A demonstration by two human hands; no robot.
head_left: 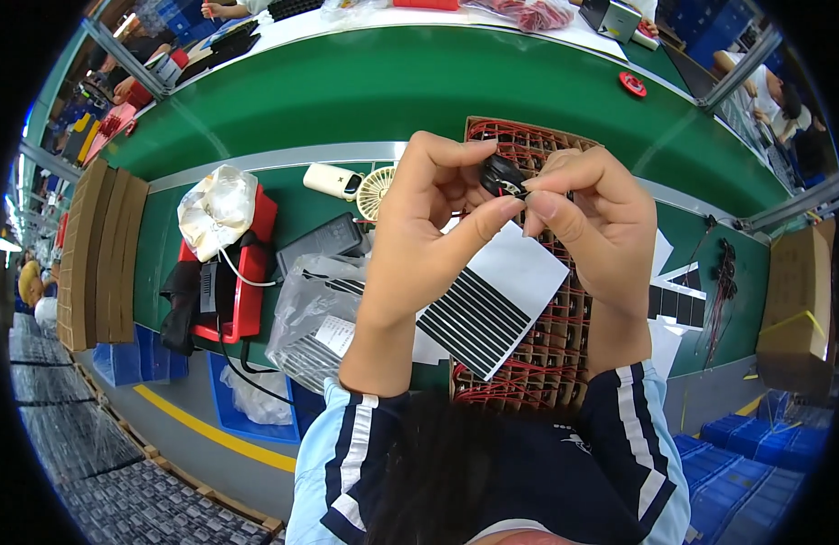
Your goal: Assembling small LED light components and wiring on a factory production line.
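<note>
Over the bench, my left hand [419,222] is closed on a small black rounded part [499,174] with a light patch on its lower edge. My right hand [596,213] meets it from the right, thumb and fingers pinched at the part's edge; what lies between those fingertips is too small to make out. Below the hands, a white sheet with black strips [483,318] lies tilted over a divided cardboard box [556,350] holding many red wires. A clear plastic bag [315,304] of striped sheets sits beside my left forearm.
At left stands a red bin [265,218] with a white plastic-wrapped bundle [217,211]. A cream handheld fan [376,193] and a black box-shaped device [321,243] lie nearby. Black cables [724,282] lie at right. A green conveyor belt [347,95] runs behind; people work beyond it.
</note>
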